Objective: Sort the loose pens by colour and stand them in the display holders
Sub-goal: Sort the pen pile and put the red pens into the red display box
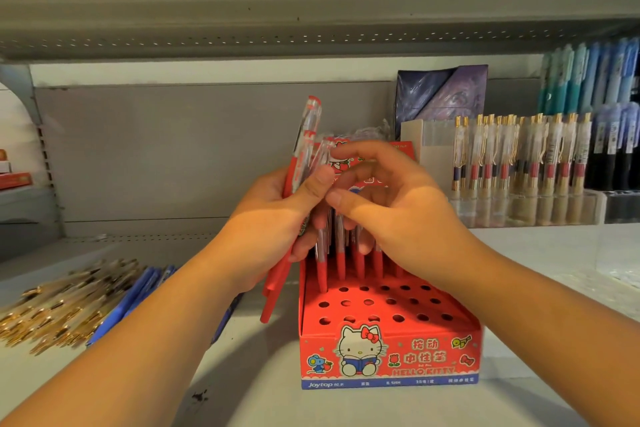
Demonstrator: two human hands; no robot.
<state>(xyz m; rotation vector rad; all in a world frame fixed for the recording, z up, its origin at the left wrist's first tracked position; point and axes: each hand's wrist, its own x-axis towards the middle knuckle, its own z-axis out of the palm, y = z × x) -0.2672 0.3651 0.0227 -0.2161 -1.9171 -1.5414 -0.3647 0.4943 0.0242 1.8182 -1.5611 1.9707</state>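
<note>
A red display holder (388,308) with rows of round holes stands on the shelf in front of me. Several red pens (341,262) stand upright in its back row. My left hand (277,218) is shut on a bundle of red pens (277,288) in clear wrappers, held upright just left of the holder. My right hand (388,204) reaches over the holder's back row, thumb and fingers pinching a pen at the top of that bundle; its fingertips are partly hidden. Loose gold pens (62,305) and blue pens (138,295) lie in a pile at the left.
A clear holder with gold-and-red pens (519,156) stands at the back right, with blue and teal pens (588,76) behind it. A purple packet (443,94) leans on the back wall. An upper shelf (311,35) hangs overhead.
</note>
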